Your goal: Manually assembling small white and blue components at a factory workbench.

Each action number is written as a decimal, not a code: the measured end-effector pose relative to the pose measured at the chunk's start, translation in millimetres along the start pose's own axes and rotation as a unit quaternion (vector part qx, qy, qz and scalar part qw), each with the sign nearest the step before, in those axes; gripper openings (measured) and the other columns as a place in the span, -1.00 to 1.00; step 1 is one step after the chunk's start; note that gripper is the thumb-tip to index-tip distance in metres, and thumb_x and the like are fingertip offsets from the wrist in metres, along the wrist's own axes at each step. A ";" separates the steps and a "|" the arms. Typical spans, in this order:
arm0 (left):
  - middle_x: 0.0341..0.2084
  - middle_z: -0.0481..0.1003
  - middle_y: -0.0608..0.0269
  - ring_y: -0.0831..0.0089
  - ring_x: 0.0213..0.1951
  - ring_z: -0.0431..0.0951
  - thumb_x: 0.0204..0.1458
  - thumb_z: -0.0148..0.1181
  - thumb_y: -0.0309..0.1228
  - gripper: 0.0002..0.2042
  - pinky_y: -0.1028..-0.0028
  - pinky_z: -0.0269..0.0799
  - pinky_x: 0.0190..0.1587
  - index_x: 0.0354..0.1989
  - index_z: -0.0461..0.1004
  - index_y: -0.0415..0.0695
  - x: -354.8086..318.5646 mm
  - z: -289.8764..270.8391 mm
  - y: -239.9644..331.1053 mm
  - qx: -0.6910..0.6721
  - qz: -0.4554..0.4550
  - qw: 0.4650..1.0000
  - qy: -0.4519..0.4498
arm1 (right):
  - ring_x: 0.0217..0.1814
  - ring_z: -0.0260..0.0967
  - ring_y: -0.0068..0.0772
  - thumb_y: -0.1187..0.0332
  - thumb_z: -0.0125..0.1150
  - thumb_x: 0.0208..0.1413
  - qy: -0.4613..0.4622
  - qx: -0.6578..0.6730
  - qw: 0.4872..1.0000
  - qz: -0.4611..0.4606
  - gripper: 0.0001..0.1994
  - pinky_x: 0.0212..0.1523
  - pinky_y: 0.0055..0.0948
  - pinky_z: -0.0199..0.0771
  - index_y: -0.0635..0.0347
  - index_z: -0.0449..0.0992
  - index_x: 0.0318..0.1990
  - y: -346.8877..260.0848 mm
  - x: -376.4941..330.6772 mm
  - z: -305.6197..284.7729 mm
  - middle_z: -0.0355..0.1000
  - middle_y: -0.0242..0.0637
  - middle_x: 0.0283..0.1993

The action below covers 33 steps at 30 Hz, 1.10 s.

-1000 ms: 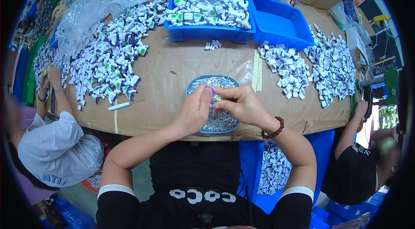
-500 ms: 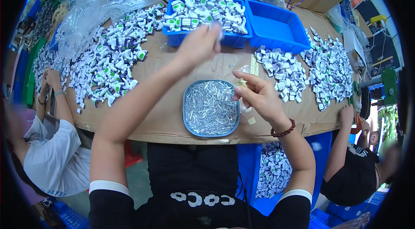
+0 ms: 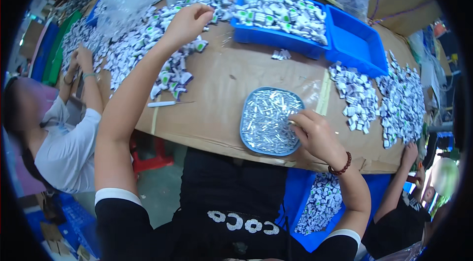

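My left hand (image 3: 189,23) is over the edge of a heap of white plastic parts (image 3: 140,46) with green and purple patches. Its fingers are curled together, and whatever they pinch is hidden. At the right side of a square blue-grey tray (image 3: 242,130), my right hand (image 3: 319,135) has its thumb and fingertips pressed together. Something small and yellowish shows at those fingertips, too small to name. Thin, short silvery pins (image 3: 271,118) fill the tray.
A blue bin (image 3: 278,39) of white-and-green parts stands beside a second blue bin (image 3: 357,44). White pieces (image 3: 354,96) lie heaped at right. Left sits a white-handled tool (image 3: 162,104) with a thin shaft. Co-workers (image 3: 64,147) sit at both sides.
My left hand has gone from above the filled bin to the heap at left. My right hand has come down to the pin tray. The view has turned, shifting the table rightward.
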<state>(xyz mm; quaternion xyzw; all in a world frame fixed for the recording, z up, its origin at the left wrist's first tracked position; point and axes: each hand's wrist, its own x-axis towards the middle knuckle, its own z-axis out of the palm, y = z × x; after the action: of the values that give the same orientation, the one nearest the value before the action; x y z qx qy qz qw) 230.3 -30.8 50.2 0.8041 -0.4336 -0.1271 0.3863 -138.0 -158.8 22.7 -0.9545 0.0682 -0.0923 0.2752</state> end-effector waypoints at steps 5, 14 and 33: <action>-0.38 0.48 0.05 0.10 -0.25 0.43 -0.10 0.16 -0.46 -0.83 0.29 0.34 -0.15 -0.31 0.47 -0.22 -58.1 -25.8 -30.1 0.258 0.102 0.959 -0.063 | -0.40 0.38 -0.24 0.48 0.16 -0.19 -0.014 -0.123 0.992 -0.033 -0.86 -0.49 -0.33 0.40 0.18 0.43 -0.39 -6.0 9.5 22.2 0.32 -0.27 -0.45; -0.42 0.41 0.16 0.23 -0.18 0.36 -0.23 0.04 -0.42 -0.88 0.33 0.31 -0.28 -0.51 0.49 -0.12 -36.1 31.1 -74.9 0.429 0.303 0.850 0.048 | -0.44 0.36 -0.21 0.51 0.14 -0.24 -0.019 -0.150 0.988 -0.031 -0.88 -0.51 -0.31 0.39 0.19 0.41 -0.45 -12.1 16.2 27.4 0.30 -0.24 -0.47; -0.36 0.40 0.18 0.19 -0.23 0.41 -0.18 0.20 -0.31 -0.63 0.33 0.35 -0.17 -0.13 0.39 -0.06 -133.0 84.2 -27.6 0.082 0.298 0.951 -0.022 | -0.45 0.36 -0.12 0.52 0.20 -0.22 0.011 -0.046 0.998 0.051 -0.90 -0.46 -0.27 0.36 0.21 0.48 -0.45 -20.7 12.6 23.8 0.34 -0.15 -0.45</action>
<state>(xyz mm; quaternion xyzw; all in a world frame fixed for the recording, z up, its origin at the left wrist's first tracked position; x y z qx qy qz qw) 122.8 40.9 -43.7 0.6646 -0.6705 0.0124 0.3296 -119.1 -131.5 15.9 -0.9603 0.1243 -0.0851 0.2346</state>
